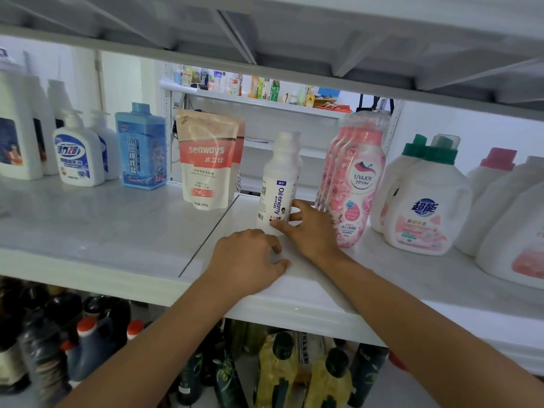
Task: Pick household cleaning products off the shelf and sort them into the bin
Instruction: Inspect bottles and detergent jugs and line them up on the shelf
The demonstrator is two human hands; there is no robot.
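Shelf: white, made of two boards that meet at a seam left of centre.

Oil enemy bottle: white, capped and upright. It stands on the right-hand board just past the seam, between the seaways pouch and the pink bottles.

Right hand: grips the lower part of the Oil enemy bottle. The thumb lies across the front of the label and the fingers pass round the bottle's right side.

Left hand: rests palm down on the shelf in front of the bottle's foot and holds nothing. The fingers are loosely bent and the thumb points right. It cannot be told whether its fingertips touch the bottle, and this hand hides the bottle's base.

Other stock on the same shelf, left to right:
- tall white bottles at the far edge
- pump bottle, blue and white, with a second one behind it
- blue square bottle
- the pouch, upright, with another close behind it
- the pink bottles, set in a tight row
- green-capped jugs, two of them, white, one behind the other
- pink-capped jug
- further white jugs at the right edge

Level below: dark bottles, some red-capped, on the left, and yellow bottles with dark caps on the right.

Through the open back: a far rack carrying small goods, too small to identify
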